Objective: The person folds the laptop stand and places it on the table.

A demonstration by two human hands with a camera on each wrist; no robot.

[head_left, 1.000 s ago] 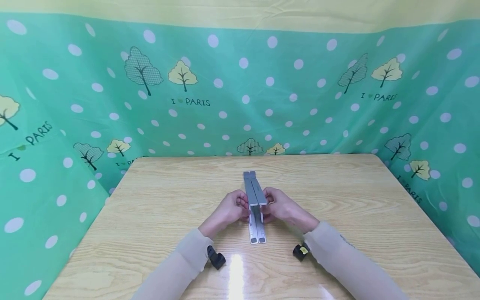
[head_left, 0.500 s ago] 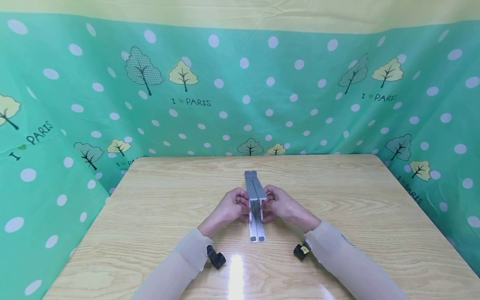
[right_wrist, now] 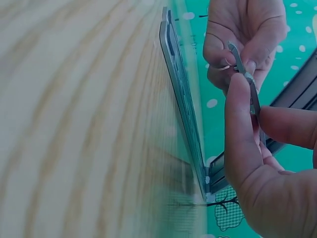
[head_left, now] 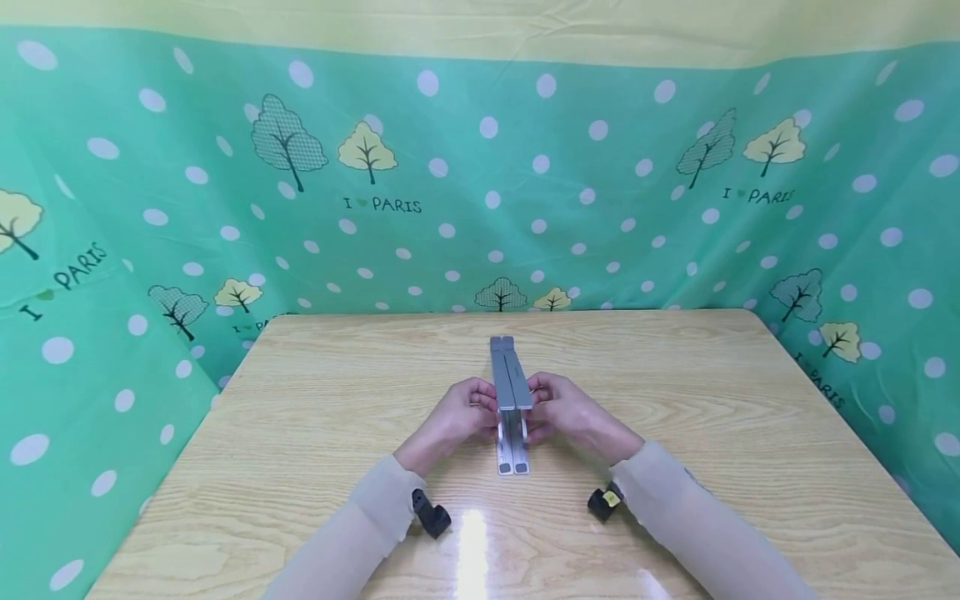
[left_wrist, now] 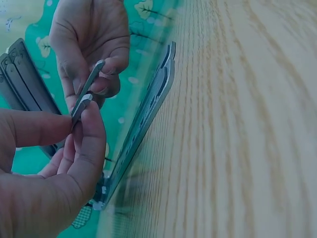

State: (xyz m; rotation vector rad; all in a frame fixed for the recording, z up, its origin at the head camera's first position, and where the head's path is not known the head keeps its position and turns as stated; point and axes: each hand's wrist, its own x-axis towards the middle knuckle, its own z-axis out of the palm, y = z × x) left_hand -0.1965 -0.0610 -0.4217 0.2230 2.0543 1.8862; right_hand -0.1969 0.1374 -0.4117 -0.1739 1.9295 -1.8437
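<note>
A grey metal folding laptop stand (head_left: 512, 375) is at mid-table, its two rails side by side. Its upper arms (left_wrist: 30, 82) rise at an angle from the lower rails (left_wrist: 143, 116), joined at the far hinge (right_wrist: 208, 181). From the left side, my left hand (head_left: 459, 414) pinches a short support bar (left_wrist: 92, 74) between thumb and fingers. Opposite it, my right hand (head_left: 567, 415) pinches a matching support bar (right_wrist: 255, 96) the same way. Both bars sit in the gap between the arms and the lower rails. Some fingertips are hidden behind the stand in the head view.
The wood-grain table (head_left: 337, 375) extends around the stand on all sides. A green polka-dot curtain (head_left: 487, 167) with trees hangs behind and along both sides. Black wrist cameras (head_left: 432, 514) are strapped at both sleeves.
The stand has shifted slightly away from me. Its upper arms' near end rose a little, then came down again. Both hands keep their pinch and have barely moved.
</note>
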